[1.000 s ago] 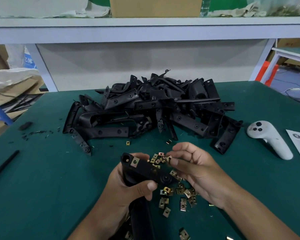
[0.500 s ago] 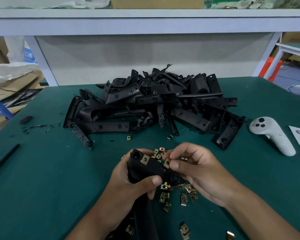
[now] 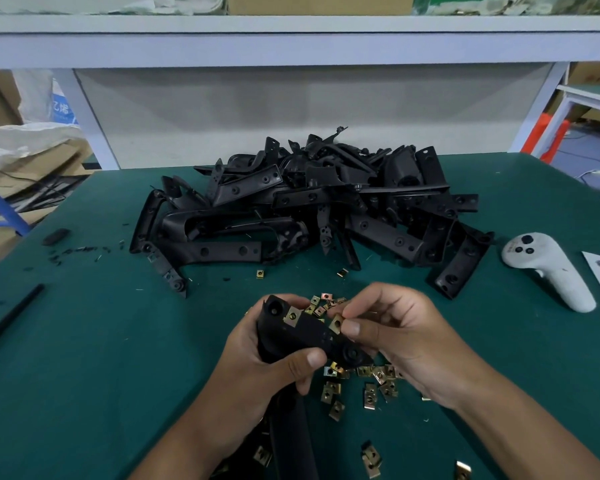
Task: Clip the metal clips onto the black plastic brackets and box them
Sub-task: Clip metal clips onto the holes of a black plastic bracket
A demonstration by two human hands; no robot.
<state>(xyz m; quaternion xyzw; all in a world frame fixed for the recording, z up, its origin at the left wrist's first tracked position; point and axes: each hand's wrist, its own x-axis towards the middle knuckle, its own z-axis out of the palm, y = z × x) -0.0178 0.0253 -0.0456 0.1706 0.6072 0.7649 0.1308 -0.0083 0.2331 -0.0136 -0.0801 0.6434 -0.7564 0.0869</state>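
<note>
Brass-coloured clip (image 3: 336,323) pinched in the right hand (image 3: 400,337) sits at the edge of the bracket (image 3: 302,336) — gripped by the left hand (image 3: 271,368) above the tabletop's (image 3: 84,358) near edge. Best square it to the edge, then push firmly — one clip already fitted (image 3: 291,316).

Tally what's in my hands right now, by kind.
Black plastic bracket, gripped by left hand: 1
Fitted metal clip, on the bracket: 1
Loose metal clip, pinched by right hand: 1
Total: 3
</note>
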